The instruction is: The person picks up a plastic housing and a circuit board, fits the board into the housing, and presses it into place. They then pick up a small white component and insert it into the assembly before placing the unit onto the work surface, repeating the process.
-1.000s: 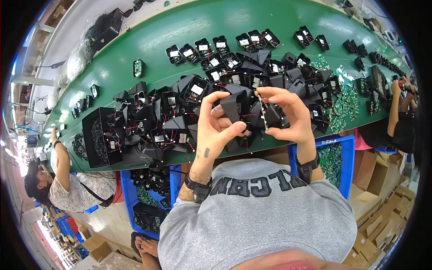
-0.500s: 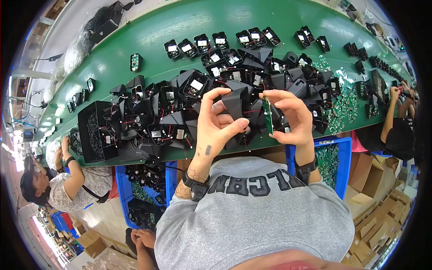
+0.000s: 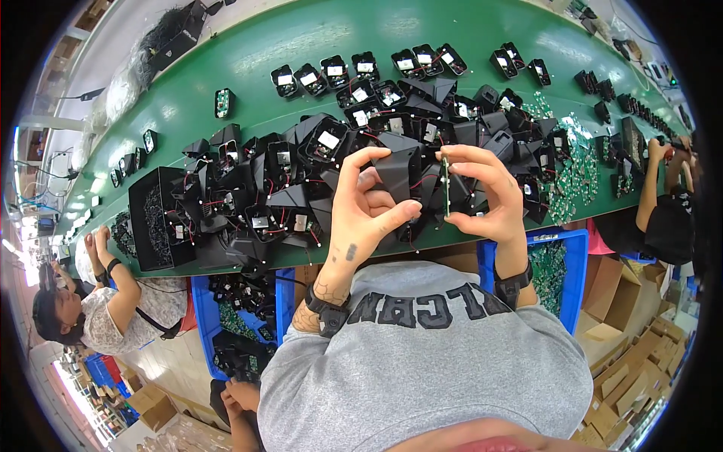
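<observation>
Between thumb and fingers, my left hand grips a black plastic housing with slanted sides, held above the near part of the bench. Close to its right, my right hand pinches a green circuit board by its two ends. The board stands upright, nearly edge-on to me, and does not touch the housing. Behind both hands lies a heap of similar black housings, many with red wires and white or silver parts inside. Loose green circuit boards are piled to the right of the heap.
A black box of small dark pieces stands left on the green bench. Open housings line the back. Blue bins flank me below the bench edge. Co-workers sit at both sides.
My right hand has turned the circuit board more edge-on, and its fingers have shifted slightly. The left hand keeps the housing almost in place. The co-worker at left has raised their hands.
</observation>
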The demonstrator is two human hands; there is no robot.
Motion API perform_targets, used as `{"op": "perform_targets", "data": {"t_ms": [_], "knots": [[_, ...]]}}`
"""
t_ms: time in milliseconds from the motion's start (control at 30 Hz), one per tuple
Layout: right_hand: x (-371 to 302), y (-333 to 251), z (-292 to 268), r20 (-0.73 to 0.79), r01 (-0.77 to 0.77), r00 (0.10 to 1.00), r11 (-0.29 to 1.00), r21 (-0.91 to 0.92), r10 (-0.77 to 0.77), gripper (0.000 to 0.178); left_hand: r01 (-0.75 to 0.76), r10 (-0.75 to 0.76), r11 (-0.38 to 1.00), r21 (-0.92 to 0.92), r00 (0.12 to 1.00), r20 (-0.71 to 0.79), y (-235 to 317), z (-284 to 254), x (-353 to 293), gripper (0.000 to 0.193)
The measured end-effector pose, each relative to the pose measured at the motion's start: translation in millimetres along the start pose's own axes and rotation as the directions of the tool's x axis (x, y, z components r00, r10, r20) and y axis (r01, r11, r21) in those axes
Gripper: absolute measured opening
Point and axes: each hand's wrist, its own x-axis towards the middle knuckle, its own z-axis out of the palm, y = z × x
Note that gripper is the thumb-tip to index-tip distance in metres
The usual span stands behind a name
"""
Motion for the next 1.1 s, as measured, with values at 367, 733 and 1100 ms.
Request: {"op": "perform_targets", "data": {"t_ms": [367, 733, 1100], "knots": [[0, -6, 2, -0.021, -0.216, 0.975, 0.969, 0.119, 0.22, 0.06, -0.019, 0.018, 0.999, 0.032, 0.999, 0.043, -2, -4, -3, 0.072], [-4, -4, 9, -0.047, -0.189, 0.979, 0.974, 0.121, 0.196, 0.058, -0.014, 0.011, 0.998, 0.054, 0.998, 0.064, -1, -3, -4, 0.072], [12, -27, 26, -0.158, -0.588, 0.799, 0.809, -0.001, 0.58, 0.056, -0.055, 0.049, 0.998, 0.043, 0.991, 0.126, -16, 2, -1, 0.073]]}}
